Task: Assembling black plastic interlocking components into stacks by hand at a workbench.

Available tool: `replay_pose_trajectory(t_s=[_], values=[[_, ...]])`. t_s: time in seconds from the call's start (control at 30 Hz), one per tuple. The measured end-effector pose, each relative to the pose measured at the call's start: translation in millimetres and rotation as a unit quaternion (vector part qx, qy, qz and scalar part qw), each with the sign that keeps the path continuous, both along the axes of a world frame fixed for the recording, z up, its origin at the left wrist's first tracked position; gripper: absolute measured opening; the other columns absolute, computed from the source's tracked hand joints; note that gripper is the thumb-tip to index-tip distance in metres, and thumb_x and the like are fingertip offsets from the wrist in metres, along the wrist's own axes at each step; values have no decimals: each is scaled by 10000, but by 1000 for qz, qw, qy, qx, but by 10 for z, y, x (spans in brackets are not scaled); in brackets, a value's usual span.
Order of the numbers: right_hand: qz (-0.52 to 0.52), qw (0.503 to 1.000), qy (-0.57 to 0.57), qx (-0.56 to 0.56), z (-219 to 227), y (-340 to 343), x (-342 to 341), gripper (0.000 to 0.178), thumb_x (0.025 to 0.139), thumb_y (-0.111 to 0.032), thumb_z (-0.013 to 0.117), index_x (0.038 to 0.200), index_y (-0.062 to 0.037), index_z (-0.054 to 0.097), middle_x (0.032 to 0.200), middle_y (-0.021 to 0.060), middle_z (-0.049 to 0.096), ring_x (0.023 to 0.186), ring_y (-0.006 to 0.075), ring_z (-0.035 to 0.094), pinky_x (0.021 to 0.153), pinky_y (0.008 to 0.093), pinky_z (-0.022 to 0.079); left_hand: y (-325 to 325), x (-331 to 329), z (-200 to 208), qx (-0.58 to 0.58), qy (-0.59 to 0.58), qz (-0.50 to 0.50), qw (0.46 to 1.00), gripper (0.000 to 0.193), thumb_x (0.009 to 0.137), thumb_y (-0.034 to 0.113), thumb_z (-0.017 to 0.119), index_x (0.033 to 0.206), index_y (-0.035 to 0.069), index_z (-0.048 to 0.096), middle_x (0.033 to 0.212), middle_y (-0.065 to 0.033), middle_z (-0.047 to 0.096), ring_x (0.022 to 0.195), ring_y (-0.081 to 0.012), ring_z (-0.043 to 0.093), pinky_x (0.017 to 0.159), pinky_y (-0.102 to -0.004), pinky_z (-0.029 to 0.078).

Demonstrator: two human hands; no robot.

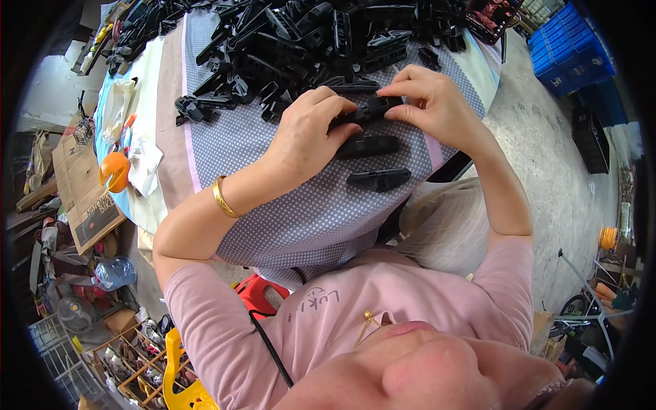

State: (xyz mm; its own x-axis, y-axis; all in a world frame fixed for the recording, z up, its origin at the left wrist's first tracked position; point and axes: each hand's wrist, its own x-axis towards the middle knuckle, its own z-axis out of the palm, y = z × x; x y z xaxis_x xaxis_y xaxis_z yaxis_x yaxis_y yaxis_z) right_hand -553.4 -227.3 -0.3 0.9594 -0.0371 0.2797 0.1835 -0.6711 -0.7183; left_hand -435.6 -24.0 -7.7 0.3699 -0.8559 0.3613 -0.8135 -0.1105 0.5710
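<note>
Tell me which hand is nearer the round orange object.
Left: the left hand is to the right of the round orange object; the right hand sits farther right.

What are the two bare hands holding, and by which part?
An elongated, black plastic piece: the left hand grips it by its left end, the right hand pinches its right end.

A dotted grey-blue cloth-covered table (294, 219) carries heaped black plastic parts (342, 33), top centre; crumpled white tissue (144, 166), left.

heaped parts (294, 48) on table (273, 219) beyond hands (304, 133), two single parts (379, 180) on near side, cardboard (80, 179) left, crates (570, 49) right
</note>
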Motion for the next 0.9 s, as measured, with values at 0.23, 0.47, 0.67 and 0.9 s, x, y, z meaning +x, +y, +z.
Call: replay_pose_trajectory(t_s=[0.23,0.47,0.67,0.9], values=[[0,994,-26,-106,60,-109,-36,292,685,-39,764,971,-16,713,853,56,596,735,163,561,620,262,437,6,29,-10,0,32,10,999,214,736,82,739,924,-6,684,884,-109,625,828,-274,621,723,-341,514],[62,992,-77,-74,-40,-8,93,280,678,-37,765,950,-1,706,813,70,591,750,189,573,630,282,444,-69,43,3,2,81,2,997,181,721,47,742,883,-20,694,835,-105,629,772,-253,632,677,-320,516],[52,996,-45,-65,-7,25,-14,238,699,-63,766,919,3,706,796,70,608,740,188,582,625,282,451,-82,89,104,36,94,-44,994,182,724,77,754,868,-16,694,833,-105,623,768,-257,623,678,-326,513],[-241,922,-140,-267,-68,-513,67,351,772,-302,759,1013,-52,706,864,68,676,742,182,626,630,276,480,-97,164,78,-65,-261,36,962,311,744,157,747,1018,50,645,1042,-79,590,1023,-259,516,843,-363,452]])
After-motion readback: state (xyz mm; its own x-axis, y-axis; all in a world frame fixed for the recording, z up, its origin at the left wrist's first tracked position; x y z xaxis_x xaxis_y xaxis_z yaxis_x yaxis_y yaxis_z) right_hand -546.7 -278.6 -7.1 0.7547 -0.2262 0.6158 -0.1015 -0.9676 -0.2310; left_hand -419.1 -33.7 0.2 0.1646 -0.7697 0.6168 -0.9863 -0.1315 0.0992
